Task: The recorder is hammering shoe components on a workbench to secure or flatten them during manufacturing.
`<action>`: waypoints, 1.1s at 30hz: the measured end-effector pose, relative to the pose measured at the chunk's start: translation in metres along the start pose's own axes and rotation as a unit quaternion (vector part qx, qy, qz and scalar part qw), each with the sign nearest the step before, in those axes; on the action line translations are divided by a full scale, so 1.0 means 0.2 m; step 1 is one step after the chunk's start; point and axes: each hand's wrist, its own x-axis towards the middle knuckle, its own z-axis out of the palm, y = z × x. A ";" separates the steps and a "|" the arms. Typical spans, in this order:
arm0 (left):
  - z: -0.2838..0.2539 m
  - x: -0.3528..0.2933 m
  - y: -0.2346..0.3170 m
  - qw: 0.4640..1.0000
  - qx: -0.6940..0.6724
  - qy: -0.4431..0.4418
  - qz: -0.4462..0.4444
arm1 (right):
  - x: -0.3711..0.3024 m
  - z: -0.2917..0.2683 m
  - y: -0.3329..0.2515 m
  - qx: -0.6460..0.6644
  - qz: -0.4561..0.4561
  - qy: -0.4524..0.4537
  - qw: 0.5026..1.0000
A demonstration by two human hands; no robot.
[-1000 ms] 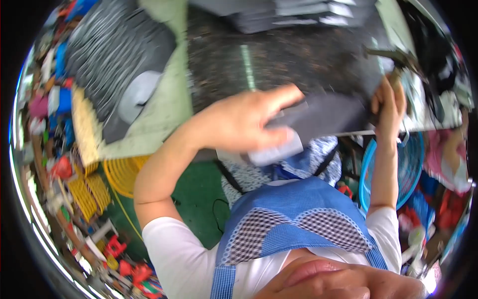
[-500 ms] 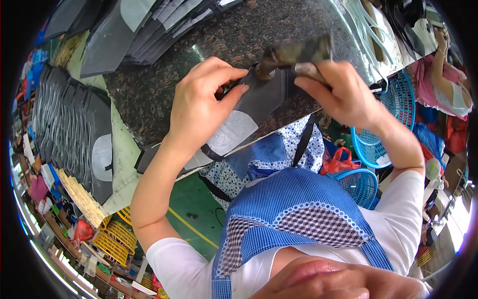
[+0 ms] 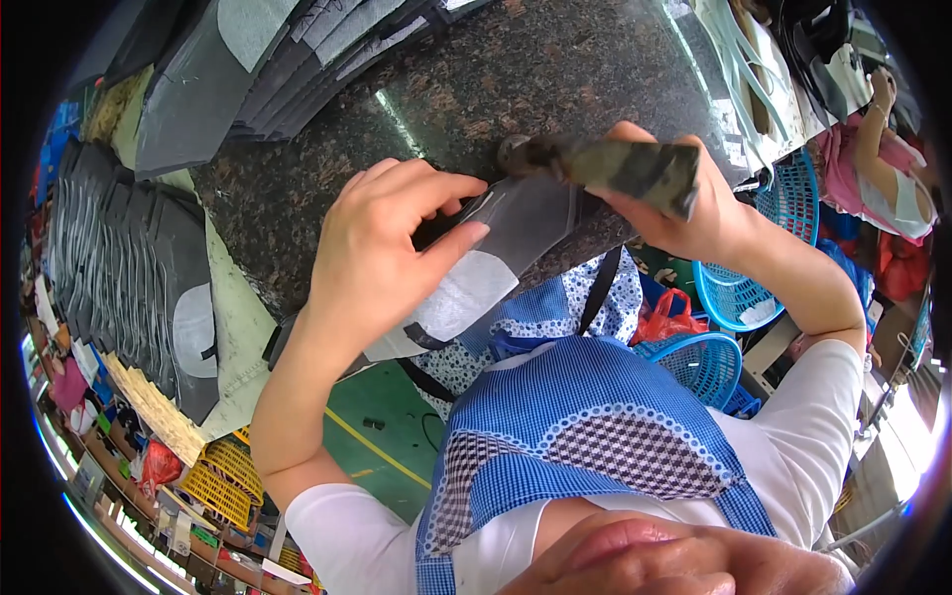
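My right hand (image 3: 684, 213) is closed around a hammer (image 3: 625, 167). The worn hammer head is tilted above the far edge of a flat dark grey shoe-upper-like piece (image 3: 531, 220). That piece lies on a speckled dark stone slab (image 3: 436, 84) and bears a pale patch (image 3: 461, 293) at its near end. The thumb and index finger of my left hand (image 3: 377, 238) pinch the far left edge of the piece. My other left fingers curl beneath and are partly hidden, and the hammer's handle is mostly hidden too.
Stacked dark pieces (image 3: 124, 268) with pale patches stand at the left, and another fanned stack (image 3: 268, 79) lies at the far left of the slab. Blue plastic baskets (image 3: 709, 367) are at the right, below the slab. A person (image 3: 897, 183) sits further off at the right.
The hammer has swung about, its head now nearer the slab's far side and its blunt end toward me. My left hand has shifted slightly left and nearer, still on the piece.
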 end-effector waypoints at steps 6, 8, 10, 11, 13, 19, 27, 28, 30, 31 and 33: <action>0.07 -0.06 0.00 0.985 0.087 0.100 0.106 | 0.00 -0.02 -0.05 0.069 -0.017 -0.010 0.997; 0.09 -0.07 -0.01 0.986 0.081 0.106 0.101 | 0.05 -0.04 -0.10 0.034 0.004 -0.055 0.998; 0.09 -0.08 -0.02 0.986 0.077 0.116 0.096 | 0.10 -0.05 -0.10 0.041 0.036 0.026 0.998; 0.09 -0.09 -0.03 0.987 0.076 0.114 0.089 | 0.11 -0.06 -0.14 0.061 0.048 0.049 0.996; 0.07 -0.12 -0.04 0.987 0.073 0.118 0.077 | 0.05 0.01 -0.14 0.048 0.010 -0.021 0.999; -0.01 -0.20 -0.08 0.995 -0.094 0.017 -0.018 | 0.03 0.09 -0.07 0.016 0.001 0.043 0.999; 0.11 -0.14 -0.08 0.973 0.092 0.173 0.119 | 0.14 -0.01 -0.15 0.042 0.039 0.026 0.998; 0.12 -0.11 -0.08 0.969 0.101 0.188 0.125 | 0.17 -0.02 -0.13 0.010 0.093 0.073 0.993; 0.12 -0.08 -0.06 0.967 0.097 0.203 0.122 | 0.12 -0.04 -0.20 0.039 0.142 0.028 0.989; 0.08 -0.08 -0.06 0.982 0.095 0.150 0.059 | 0.08 0.02 -0.12 -0.006 0.027 0.045 0.999; -0.04 -0.07 -0.03 0.998 0.002 0.021 -0.063 | 0.02 0.08 -0.09 -0.042 -0.059 0.098 0.993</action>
